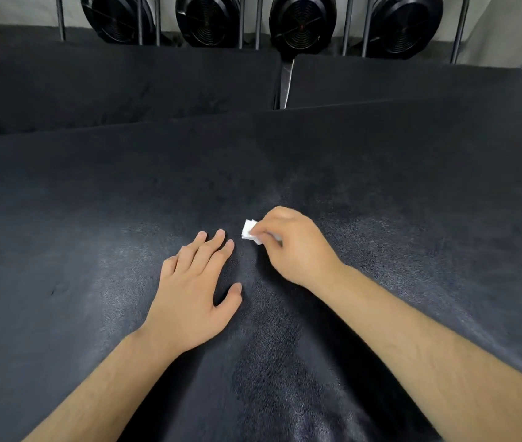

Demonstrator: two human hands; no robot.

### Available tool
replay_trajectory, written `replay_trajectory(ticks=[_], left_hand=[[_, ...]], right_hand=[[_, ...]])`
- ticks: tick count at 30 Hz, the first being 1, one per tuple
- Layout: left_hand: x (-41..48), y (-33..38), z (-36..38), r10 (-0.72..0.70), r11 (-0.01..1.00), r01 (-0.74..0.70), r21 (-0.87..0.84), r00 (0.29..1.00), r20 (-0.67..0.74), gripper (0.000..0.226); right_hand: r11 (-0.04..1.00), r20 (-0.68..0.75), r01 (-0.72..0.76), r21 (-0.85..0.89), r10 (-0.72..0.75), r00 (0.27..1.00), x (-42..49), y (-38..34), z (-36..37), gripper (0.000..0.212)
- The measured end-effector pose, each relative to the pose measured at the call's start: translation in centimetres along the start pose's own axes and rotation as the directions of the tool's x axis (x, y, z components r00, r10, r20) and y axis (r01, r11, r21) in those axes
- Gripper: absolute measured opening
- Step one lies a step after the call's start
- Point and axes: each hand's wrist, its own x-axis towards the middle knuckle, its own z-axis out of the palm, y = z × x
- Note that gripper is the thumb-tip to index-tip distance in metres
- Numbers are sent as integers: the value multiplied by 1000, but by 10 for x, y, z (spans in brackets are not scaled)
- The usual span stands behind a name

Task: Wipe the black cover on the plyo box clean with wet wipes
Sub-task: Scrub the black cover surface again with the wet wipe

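Note:
The black cover (380,193) of the plyo box fills most of the view, its textured surface shiny near the middle. My right hand (294,247) pinches a small folded white wet wipe (249,230) and holds it down on the cover just right of centre. My left hand (196,291) rests flat on the cover beside it, fingers straight and spread, fingertips a short way left of the wipe.
Beyond the near box lie two more black-covered boxes (119,84), split by a narrow gap (285,81). Behind them, black round fan housings (301,23) hang on metal bars (157,20) against a pale wall.

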Motion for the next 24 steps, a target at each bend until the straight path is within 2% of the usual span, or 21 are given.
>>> replay_trajectory(ticks=[5, 8, 10, 12, 14, 16, 18, 21, 24], left_hand=[[-2, 1, -1, -5, 1000, 5, -16, 1000, 15, 68], [1, -1, -6, 26, 1000, -26, -13, 1000, -1, 65], [16, -6, -14, 72, 997, -72, 0, 995, -64, 54], [42, -12, -25, 77, 997, -79, -7, 990, -116, 45], [69, -20, -27, 62, 998, -63, -10, 993, -102, 53], [84, -26, -20, 49, 999, -49, -22, 999, 6, 78], [87, -30, -12, 34, 997, -28, -67, 995, 92, 93], [85, -31, -9, 34, 996, -28, -79, 996, 77, 94], [91, -29, -15, -6, 996, 17, -91, 993, 122, 97]], right_hand=[[983, -140, -183, 10, 183, 973, 37, 21, -5, 19], [998, -86, -63, 8, 64, 994, 19, -4, 11, 20], [999, -17, 32, 38, -31, 999, 6, -13, 13, 21], [999, -27, 25, 45, -24, 999, 21, -3, 4, 20], [995, -89, -96, 7, 96, 991, 48, 15, -6, 21], [979, -118, -198, 38, 201, 972, 62, 22, -8, 22], [987, -119, -155, 43, 159, 980, 58, 11, 0, 22], [997, -8, -6, 73, 7, 1000, 40, 1, 6, 21], [996, -21, -87, 24, 87, 996, 70, 23, -9, 21]])
